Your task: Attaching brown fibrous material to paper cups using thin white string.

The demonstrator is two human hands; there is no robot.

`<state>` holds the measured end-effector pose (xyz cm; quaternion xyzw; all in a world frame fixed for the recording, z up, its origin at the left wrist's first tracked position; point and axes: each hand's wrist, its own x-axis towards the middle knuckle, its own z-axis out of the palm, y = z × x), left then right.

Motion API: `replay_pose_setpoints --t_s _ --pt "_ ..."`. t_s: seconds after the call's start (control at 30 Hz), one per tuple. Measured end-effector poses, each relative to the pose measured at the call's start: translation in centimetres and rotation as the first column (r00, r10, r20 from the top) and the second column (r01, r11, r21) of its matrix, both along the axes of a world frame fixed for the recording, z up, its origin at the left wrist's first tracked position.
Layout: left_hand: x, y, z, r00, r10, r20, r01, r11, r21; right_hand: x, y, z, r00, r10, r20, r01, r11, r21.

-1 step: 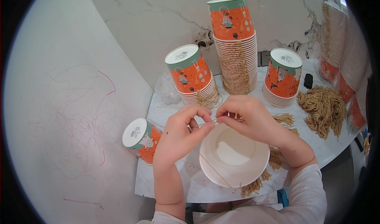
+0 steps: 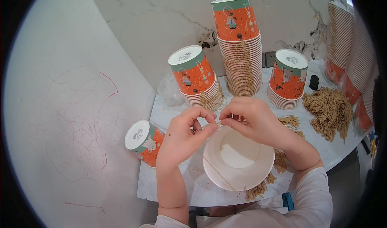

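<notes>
A white paper cup (image 2: 238, 157) lies at lower centre, mouth facing up, with a thin tan string (image 2: 219, 175) running across its rim.

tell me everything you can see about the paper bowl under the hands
The paper bowl is round, white inside and looks empty, seen from above with its mouth up. It sits on the white marble table, near its front edge. A thin tan string crosses its left rim. The left hand and right hand meet over its far rim, pinching the string. Loose tan string bundles lie against its right and front sides.
</notes>
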<state>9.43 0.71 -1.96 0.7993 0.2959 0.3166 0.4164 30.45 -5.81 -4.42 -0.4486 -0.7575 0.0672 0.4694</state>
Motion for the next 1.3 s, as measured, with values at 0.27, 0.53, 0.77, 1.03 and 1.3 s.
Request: replay_pose_setpoints --t_s 0.27,0.53,0.77,1.03,1.3 --pt "0.1 0.7 -0.1 0.998 -0.033 0.051 0.041 0.985 -0.166 -0.2 -0.4 0.4 0.999 0.020 0.043 -0.022 0.999 0.043" --pt "0.4 0.7 0.2 0.998 -0.032 0.062 0.045 0.971 -0.236 -0.5 -0.2 0.3 0.995 0.087 0.037 -0.091 0.990 0.106" --pt "0.7 1.3 -0.7 0.985 -0.132 0.115 0.158 0.950 -0.268 -0.6 -0.3 0.4 0.994 0.109 0.004 -0.109 0.990 0.088" --pt "0.5 1.7 -0.6 0.994 -0.082 0.076 0.099 0.961 -0.258 -0.8 -1.0 0.5 0.988 0.149 0.031 -0.149 0.989 0.008" --pt "0.3 1.9 -0.6 0.994 -0.109 0.034 0.114 0.948 -0.298 -0.8 -0.8 0.3 0.985 0.145 -0.095 -0.138 0.987 0.077"
